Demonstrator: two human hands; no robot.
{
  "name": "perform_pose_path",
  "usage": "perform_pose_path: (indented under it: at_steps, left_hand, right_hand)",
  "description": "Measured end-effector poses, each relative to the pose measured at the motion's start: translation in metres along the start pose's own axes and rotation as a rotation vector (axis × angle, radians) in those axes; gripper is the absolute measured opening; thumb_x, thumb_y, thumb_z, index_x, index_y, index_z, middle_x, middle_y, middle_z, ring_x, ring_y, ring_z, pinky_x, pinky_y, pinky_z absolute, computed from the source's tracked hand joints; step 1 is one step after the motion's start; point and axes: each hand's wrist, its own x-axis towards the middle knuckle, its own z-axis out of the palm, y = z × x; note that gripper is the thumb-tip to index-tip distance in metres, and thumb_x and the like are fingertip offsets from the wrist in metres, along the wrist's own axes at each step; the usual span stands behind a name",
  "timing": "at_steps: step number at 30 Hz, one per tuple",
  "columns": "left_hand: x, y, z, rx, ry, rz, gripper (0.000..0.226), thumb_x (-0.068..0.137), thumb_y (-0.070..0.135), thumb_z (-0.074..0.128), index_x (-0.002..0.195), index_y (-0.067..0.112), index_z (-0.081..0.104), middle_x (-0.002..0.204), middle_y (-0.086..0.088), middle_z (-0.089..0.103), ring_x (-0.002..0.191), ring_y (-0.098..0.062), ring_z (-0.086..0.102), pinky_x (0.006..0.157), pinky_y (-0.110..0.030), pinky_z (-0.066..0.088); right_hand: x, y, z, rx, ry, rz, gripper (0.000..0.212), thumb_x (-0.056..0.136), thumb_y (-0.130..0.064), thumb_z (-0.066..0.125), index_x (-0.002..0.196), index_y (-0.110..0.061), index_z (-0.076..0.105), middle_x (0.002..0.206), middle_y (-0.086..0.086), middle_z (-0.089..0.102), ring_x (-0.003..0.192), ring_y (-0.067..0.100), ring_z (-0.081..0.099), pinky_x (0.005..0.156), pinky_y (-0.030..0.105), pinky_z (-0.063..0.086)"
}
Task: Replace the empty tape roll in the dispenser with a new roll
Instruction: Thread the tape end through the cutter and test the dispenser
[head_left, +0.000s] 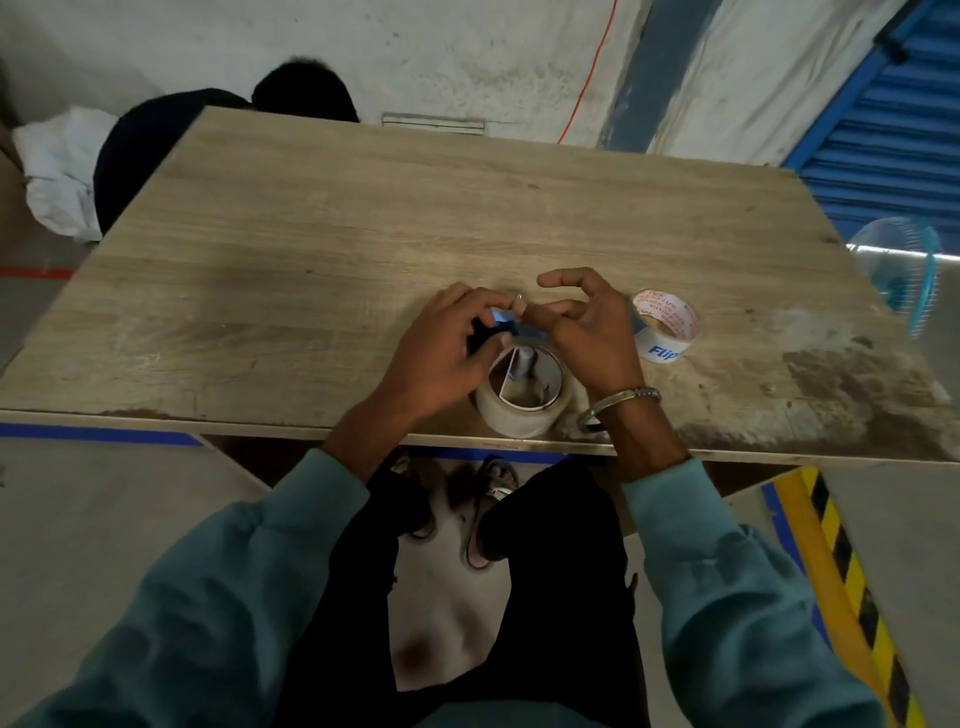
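Observation:
A blue and black tape dispenser (500, 328) lies on the wooden table (311, 249) near its front edge, mostly hidden by my hands. My left hand (441, 353) grips its black handle side. My right hand (587, 332) pinches a small part at the dispenser's top, index finger raised. A clear tape roll (524, 415) sits around the dispenser's hub just below my hands. A second roll (667, 325), white with blue lettering and a printed core, lies flat on the table to the right of my right hand.
Another person (208, 130) sits low behind the table's far left edge. A white bag (62, 171) lies on the floor at left. A fan (904, 275) stands off the table's right side. My legs and sandals (493, 488) are under the front edge.

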Motion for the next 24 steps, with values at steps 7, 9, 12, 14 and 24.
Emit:
perform_pose_path:
  at_steps: [7,9,12,14,24]
  left_hand:
    - [0.021,0.004,0.004,-0.082,-0.049,-0.017,0.021,0.086,0.035,0.079,0.107,0.034,0.073,0.09,0.0,0.062,0.081,-0.015,0.065,0.078,-0.048,0.057]
    - [0.026,0.003,0.001,-0.067,-0.062,-0.002,0.014,0.084,0.03,0.082,0.097,0.029,0.075,0.087,0.003,0.067,0.078,-0.008,0.064,0.072,-0.041,0.054]
    - [0.029,0.002,0.001,-0.047,-0.04,-0.01,0.011,0.084,0.03,0.084,0.087,0.025,0.074,0.084,0.009,0.069,0.073,0.0,0.062,0.065,-0.031,0.046]
    - [0.028,0.002,0.002,-0.085,-0.013,-0.052,0.014,0.084,0.035,0.085,0.086,0.024,0.075,0.083,0.011,0.073,0.076,-0.005,0.067,0.069,-0.035,0.054]
    - [0.029,0.003,0.003,-0.045,0.001,-0.107,0.022,0.095,0.04,0.074,0.089,0.02,0.068,0.077,0.004,0.077,0.07,-0.012,0.074,0.071,-0.044,0.061]
  right_hand:
    - [-0.007,-0.015,-0.015,0.07,-0.068,0.113,0.053,0.079,-0.011,0.089,0.124,-0.005,0.062,0.091,0.019,0.08,0.084,0.027,0.08,0.076,0.034,0.063]
    - [-0.011,-0.016,-0.02,0.068,-0.088,0.097,0.059,0.076,-0.009,0.091,0.126,-0.006,0.06,0.093,0.014,0.081,0.08,0.016,0.079,0.071,0.025,0.06]
    - [-0.026,-0.008,-0.028,-0.071,-0.023,0.074,0.064,0.068,-0.024,0.097,0.122,-0.015,0.064,0.108,0.005,0.076,0.093,0.013,0.076,0.08,0.027,0.06]
    - [-0.034,0.001,-0.031,-0.432,0.127,-0.057,0.067,0.064,-0.049,0.095,0.119,-0.025,0.065,0.117,-0.003,0.068,0.107,0.013,0.066,0.087,0.029,0.055]
    - [-0.027,0.001,-0.032,-0.773,-0.207,0.048,0.074,0.076,-0.03,0.087,0.139,-0.015,0.053,0.129,0.012,0.065,0.115,0.029,0.064,0.09,0.036,0.052]
